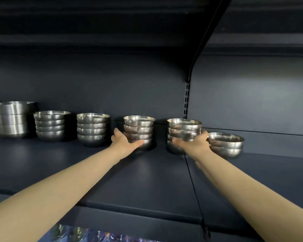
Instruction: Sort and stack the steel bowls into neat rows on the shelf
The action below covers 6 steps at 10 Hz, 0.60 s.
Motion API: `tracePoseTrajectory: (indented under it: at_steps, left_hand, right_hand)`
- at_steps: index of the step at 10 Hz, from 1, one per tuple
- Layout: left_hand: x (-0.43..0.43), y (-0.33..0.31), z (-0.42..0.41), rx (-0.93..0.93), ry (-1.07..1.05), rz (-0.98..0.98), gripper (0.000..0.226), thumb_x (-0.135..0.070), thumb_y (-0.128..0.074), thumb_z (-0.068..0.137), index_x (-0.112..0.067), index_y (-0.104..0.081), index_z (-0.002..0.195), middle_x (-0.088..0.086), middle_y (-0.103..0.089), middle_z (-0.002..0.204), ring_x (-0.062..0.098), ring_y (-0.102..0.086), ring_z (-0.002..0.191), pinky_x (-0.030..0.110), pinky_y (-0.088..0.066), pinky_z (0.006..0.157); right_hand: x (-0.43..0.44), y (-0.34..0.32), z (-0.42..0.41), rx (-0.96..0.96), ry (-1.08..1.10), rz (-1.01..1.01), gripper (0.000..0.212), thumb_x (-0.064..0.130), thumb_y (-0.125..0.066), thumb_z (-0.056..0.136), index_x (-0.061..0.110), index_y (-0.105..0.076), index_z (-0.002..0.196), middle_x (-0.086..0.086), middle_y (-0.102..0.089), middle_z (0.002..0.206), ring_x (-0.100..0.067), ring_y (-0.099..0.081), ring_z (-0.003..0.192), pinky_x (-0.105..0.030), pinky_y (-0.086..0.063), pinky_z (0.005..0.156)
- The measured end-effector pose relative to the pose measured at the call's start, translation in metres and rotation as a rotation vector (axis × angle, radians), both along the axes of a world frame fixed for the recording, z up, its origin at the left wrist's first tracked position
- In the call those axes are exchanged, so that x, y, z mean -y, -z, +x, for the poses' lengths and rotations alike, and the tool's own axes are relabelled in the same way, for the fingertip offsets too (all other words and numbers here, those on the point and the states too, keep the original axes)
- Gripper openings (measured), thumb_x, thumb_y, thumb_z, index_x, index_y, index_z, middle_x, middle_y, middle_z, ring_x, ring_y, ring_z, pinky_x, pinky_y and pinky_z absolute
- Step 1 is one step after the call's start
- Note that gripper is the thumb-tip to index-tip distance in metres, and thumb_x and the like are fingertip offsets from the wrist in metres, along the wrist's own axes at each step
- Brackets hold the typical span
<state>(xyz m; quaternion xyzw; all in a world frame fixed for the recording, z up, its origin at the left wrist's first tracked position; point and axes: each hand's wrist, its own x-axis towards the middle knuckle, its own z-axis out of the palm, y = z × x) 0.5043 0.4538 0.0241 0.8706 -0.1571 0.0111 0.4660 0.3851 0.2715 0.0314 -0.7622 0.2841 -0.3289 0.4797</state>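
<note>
Nearly done, I judge: my left hand (125,140) curls round the foot of the third stack (138,126), my right hand (194,143) clasps the fourth stack (184,127), both in the row along the back edge of the shelf (147,180), only the two-bowl stack (226,144) looking short.

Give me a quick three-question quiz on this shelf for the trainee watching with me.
1. True or false: the left hand and the right hand grip the same stack of bowls.
2. How many bowls are in the rightmost stack? A) one B) two C) five
3. Fill in: the straight-walled steel containers stand at the ___ end of the row on the shelf.
Key: 1. False: the left hand grips the middle bowl stack, the right hand the fourth bowl stack. 2. B. 3. left.
</note>
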Motion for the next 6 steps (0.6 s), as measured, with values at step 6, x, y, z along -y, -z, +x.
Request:
tracePoseTrajectory:
  at_steps: [6]
  left_hand:
    - [-0.051,-0.012,-0.005,-0.212,0.265,-0.125,0.079,-0.052,-0.059,0.089,-0.007,-0.028,0.146,0.006,-0.047,0.132,0.024,-0.048,0.123,0.029,-0.038,0.096]
  right_hand:
    - [-0.021,-0.005,-0.017,0.129,0.15,0.011,0.088,0.049,-0.069,0.083,0.004,-0.028,0.146,-0.011,-0.047,0.14,-0.031,-0.048,0.125,-0.037,-0.039,0.097]
